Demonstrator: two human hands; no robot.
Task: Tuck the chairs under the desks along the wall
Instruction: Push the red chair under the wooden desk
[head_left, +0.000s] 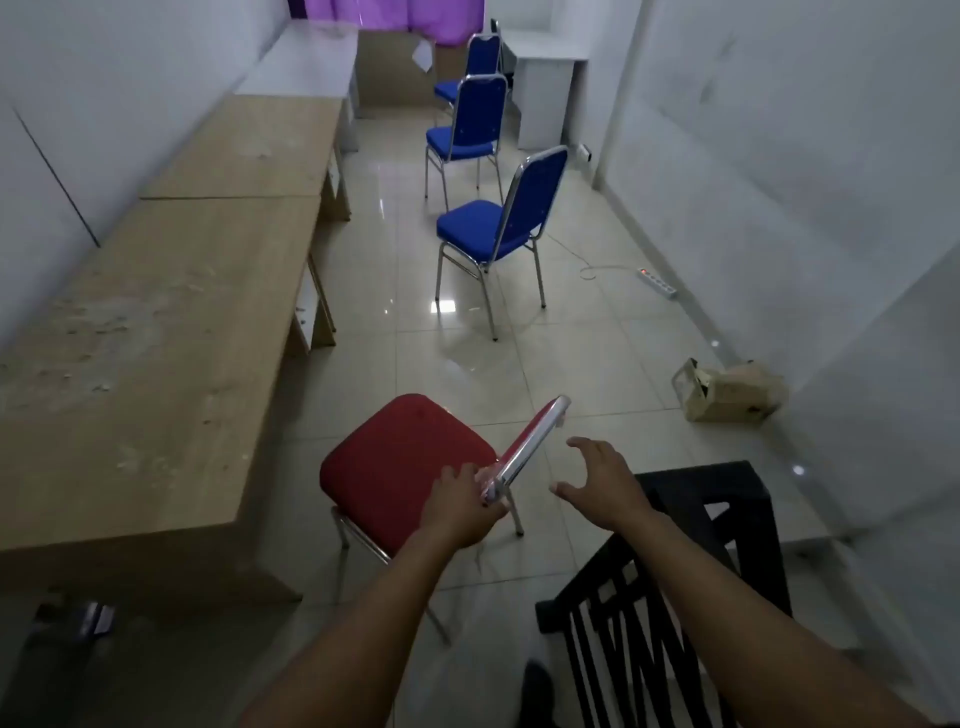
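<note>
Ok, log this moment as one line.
left hand gripping red chair backrest | right hand open, off it | chair untucked beside desk

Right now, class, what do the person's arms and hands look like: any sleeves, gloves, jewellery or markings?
Both forearms are bare, with no sleeve showing in view. The left hand and right hand wear no gloves; no watch, ring or bracelet is visible. The picture is too soft to show finer markings.

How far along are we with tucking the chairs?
Done: nothing; no chair sits under a desk. In hand: left hand grips the red chair backrest, right hand open beside it. Left: three blue chairs mid-floor.
</note>
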